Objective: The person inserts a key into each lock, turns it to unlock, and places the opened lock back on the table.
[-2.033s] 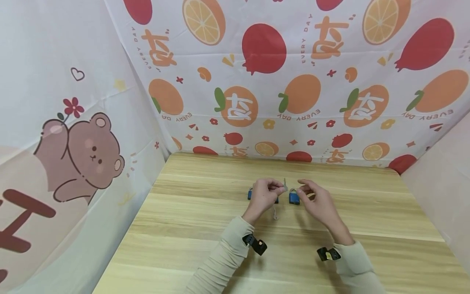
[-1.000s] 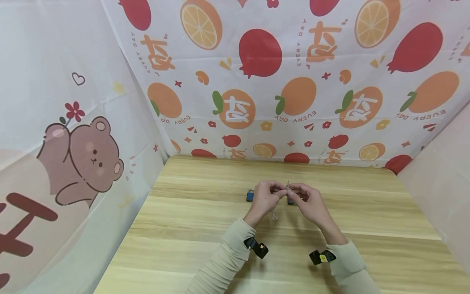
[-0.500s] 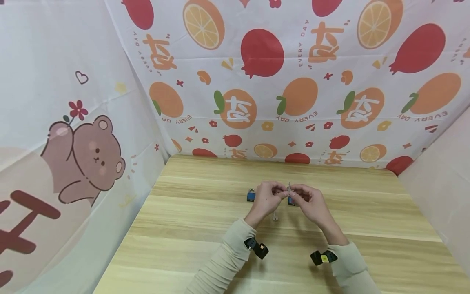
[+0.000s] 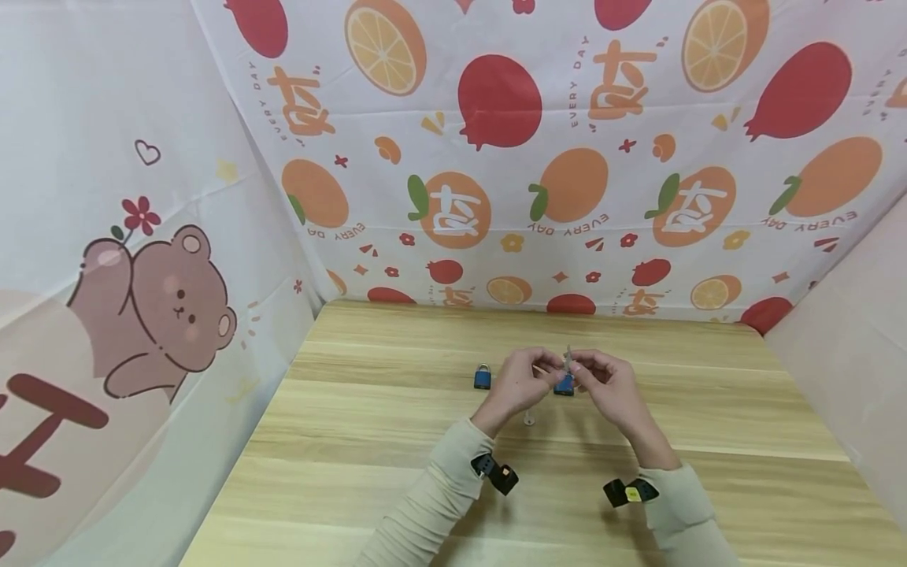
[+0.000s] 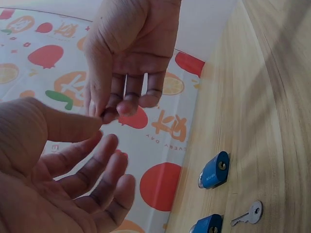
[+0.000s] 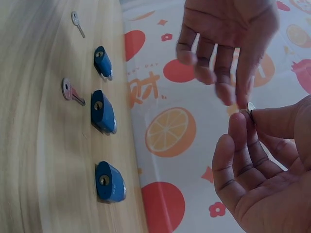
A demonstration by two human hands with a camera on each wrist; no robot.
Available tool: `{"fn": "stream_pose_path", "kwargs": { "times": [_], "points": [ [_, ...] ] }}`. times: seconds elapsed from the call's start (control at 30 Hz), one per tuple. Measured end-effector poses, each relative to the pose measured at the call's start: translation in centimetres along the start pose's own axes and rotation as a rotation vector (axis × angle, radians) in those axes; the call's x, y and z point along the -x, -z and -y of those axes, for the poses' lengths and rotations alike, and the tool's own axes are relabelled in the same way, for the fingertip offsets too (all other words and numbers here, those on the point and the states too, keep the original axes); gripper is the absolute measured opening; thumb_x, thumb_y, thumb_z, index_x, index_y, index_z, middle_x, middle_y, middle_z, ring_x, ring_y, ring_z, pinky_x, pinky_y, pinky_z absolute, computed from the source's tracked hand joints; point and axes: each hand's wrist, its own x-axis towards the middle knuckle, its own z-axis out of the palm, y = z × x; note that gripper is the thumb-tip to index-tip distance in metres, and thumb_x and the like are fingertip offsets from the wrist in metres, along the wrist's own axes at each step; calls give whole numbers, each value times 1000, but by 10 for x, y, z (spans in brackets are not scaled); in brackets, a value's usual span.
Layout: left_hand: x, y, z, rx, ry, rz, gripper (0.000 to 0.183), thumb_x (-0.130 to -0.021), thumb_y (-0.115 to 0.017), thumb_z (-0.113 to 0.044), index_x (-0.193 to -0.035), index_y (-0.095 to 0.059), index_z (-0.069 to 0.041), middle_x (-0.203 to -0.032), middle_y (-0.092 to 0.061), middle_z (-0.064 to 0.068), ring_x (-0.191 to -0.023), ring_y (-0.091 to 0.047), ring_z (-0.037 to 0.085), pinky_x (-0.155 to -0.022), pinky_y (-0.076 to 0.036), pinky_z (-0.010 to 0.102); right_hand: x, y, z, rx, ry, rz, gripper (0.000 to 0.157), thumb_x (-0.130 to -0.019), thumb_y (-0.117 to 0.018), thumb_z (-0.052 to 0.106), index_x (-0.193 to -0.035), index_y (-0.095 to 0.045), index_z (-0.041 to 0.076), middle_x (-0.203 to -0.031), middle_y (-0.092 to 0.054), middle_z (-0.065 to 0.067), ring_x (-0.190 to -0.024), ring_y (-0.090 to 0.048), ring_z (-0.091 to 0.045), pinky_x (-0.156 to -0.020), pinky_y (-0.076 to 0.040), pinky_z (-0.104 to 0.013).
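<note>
The left grip (image 4: 519, 386) and right grip (image 4: 615, 387) both pinch the key (image 4: 568, 357) narrowly; it juts up where they meet, above the desk (image 4: 340, 441). Three padlocks (image 6: 102, 111) rest on the desk, two loose keys (image 6: 66, 90) near them.

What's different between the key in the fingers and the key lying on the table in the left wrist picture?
The held key is up off the table, pinched in the right hand; the lying key rests on it, untouched. Fingers hide part of the held key, but the lying key's round head and blade both show. Both look silvery.
</note>
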Motion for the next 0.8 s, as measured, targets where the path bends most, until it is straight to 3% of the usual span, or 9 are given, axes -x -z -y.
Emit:
{"fn": "stream_pose_path", "kwargs": {
  "times": [0.17,0.33,0.8],
  "points": [
    [-5,-1,1,-26,11,81,21,-95,-69,-14,-114,-71,-5,-101,-72,6,-84,-64,10,-72,-52,22,1,9,2,-7,-6,-39,29,-102,-62,17,-120,-67,-5,-98,-73,-10,-78,-70,-11,-70,-58,-23],
    [-9,-4,5,-41,47,83,19,-95,-68,-14,-112,-70,-6,-101,-72,6,-80,-64,10,-68,-52,23,6,17,6,-15,-18,-49,31,-102,-62,18,-122,-67,-5,-91,-71,15,-78,-69,-7,-71,-58,-22],
    [-38,-22,24,-199,88,29,20,-92,-70,-14,-109,-70,-4,-90,-71,3,-72,-58,8,-61,-43,20,18,33,20,-38,10,-69,32,-102,-61,18,-122,-66,-6,-93,-71,14,-78,-69,-4,-71,-58,-20]
  ]
}}
